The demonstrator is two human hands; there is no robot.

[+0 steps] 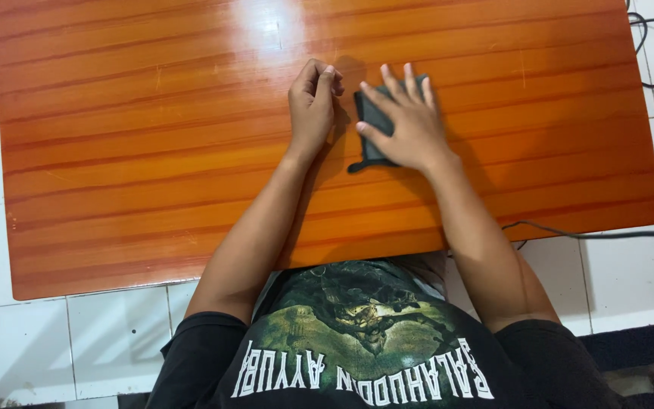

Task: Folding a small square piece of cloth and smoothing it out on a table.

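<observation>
While flat, right hand (pixel 409 125) atop cloth (pixel 372 121)

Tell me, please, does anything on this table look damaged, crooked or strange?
Nothing stands out. The right hand lies flat on a small dark folded cloth on the wooden table; the left hand rests beside it, fingers curled. Only faint scratches mark the tabletop.

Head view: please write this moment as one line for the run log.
left hand: curled, on wooden table | right hand: flat on dark folded cloth | cable: at table's right edge
</observation>
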